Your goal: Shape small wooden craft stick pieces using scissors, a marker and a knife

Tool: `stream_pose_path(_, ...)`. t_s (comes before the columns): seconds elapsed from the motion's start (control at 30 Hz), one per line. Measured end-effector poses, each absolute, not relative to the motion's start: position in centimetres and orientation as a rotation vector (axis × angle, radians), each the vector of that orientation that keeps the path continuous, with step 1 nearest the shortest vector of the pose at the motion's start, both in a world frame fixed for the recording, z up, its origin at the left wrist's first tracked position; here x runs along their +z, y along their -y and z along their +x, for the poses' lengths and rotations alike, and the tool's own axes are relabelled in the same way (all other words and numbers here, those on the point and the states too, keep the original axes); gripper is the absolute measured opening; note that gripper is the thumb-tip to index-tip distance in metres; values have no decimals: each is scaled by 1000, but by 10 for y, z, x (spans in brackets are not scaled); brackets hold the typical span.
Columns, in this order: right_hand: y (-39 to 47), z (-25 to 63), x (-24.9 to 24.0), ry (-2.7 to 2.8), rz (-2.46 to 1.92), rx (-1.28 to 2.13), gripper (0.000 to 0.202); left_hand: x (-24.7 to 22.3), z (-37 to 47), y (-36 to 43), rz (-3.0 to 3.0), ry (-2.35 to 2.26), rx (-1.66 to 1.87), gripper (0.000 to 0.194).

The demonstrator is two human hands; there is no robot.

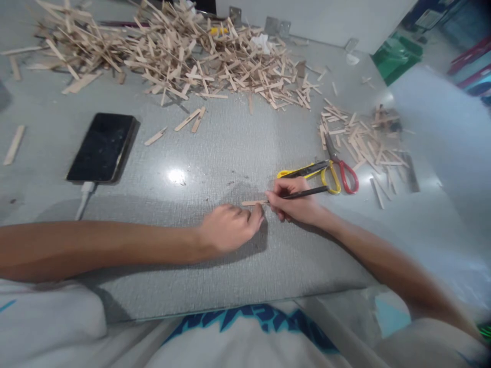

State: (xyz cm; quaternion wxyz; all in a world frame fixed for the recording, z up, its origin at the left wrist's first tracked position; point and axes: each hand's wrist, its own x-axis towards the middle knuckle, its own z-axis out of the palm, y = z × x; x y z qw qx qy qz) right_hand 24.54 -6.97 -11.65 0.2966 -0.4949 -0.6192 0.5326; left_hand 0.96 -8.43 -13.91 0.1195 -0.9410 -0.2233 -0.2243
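A small flat wooden stick [252,203] lies on the grey table between my hands. My left hand [232,228] rests beside it with the fingers curled and the fingertips at its near edge. Between the thumb and fingers of my right hand [293,201] is a thin black pen-like tool [310,192], its tip at the stick's right end. Just beyond that hand lie a yellow-handled tool [303,170] and red-handled scissors [348,176].
A large heap of wooden pieces [230,64] covers the table's far side. More pieces [360,140] lie at the right. At the left is a black phone [102,145] with a white cable [85,198]. Beyond the table's far right corner stands a green bin [397,57].
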Motion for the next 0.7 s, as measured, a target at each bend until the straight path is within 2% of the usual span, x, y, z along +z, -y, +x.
stream_pose_path(0.7,71,242,-113,1606,-1332,1428,45,-141,11,84,-2733,672,-618,40)
